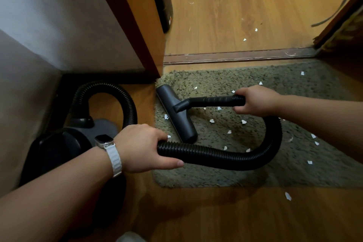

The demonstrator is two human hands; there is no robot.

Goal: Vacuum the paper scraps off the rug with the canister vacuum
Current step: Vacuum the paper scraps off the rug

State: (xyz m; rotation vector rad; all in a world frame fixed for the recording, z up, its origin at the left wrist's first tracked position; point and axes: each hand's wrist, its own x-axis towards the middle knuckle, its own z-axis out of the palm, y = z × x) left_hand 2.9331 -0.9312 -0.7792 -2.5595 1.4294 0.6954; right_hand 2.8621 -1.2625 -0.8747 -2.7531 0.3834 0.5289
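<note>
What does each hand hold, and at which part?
The right hand grips the vacuum's rigid handle at its rear end. The left hand grips the ribbed hose partway along.

**Surfaces by the rug (265,175)**

We see the rug as shaggy matt pile. On it, a smooth matt plastic floor head (176,112) and paper scraps (211,121); over it, a ribbed glossy plastic hose (216,156); around it, sheeny wood floor (235,15).

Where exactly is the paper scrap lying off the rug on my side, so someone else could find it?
Find the olive shag rug before the doorway. Past its near edge, toward the right, the bare wooden floor holds one white paper scrap. Unlike the scraps on the pile, it lies alone on wood, nearest the person.
</note>
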